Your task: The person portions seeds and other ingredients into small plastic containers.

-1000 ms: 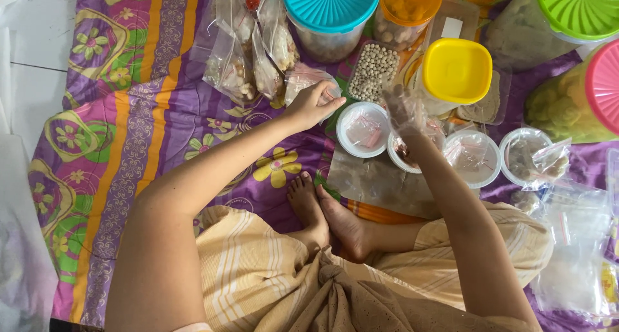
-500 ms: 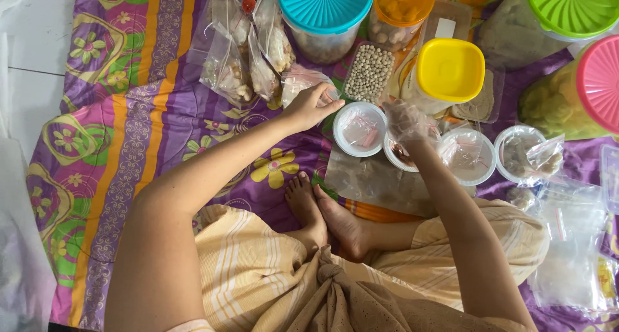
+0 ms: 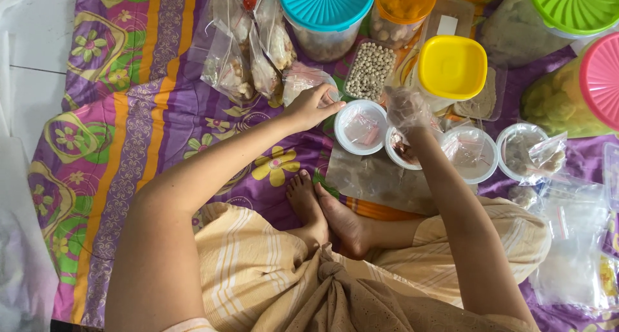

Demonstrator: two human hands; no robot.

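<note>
Far left of frame: white floor tiles [image 3: 32,54], smooth, beside a printed cloth mat [image 3: 129,125] in purple, orange and green with flower motifs.

Upper left-centre: a cluster of clear plastic bags [image 3: 248,54], crinkled, filled with pale lumpy snacks; at least three, exact count cannot be told.

Centre: left hand [image 3: 313,106], bare, reaches to a small clear bag [image 3: 303,80] just left of the first bowl; the fingers are curled together with the tips pressed on the bag's edge. Whether it is pinched or only touched cannot be told.

Upper centre: round clear tub with a ribbed teal lid [image 3: 325,3]. Beside it, a rectangular clear tray of small pale round beans [image 3: 369,70], then an orange-lidded jar [image 3: 403,9].

Centre row: four round white bowls, shallow and smooth. The first bowl [image 3: 361,127] holds a small clear sachet. The right hand [image 3: 406,109], in a thin clear plastic glove, hangs over the second bowl [image 3: 403,148] with its fingers bunched downward; what they pinch cannot be told. The third bowl [image 3: 474,152] and fourth bowl [image 3: 522,150] carry crumpled clear bags.

Upper right: square yellow lid [image 3: 451,67], round green lid [image 3: 574,6], and round pink lid [image 3: 603,80], each on a clear container.

Lower right: a heap of empty clear bags [image 3: 574,241].
</note>
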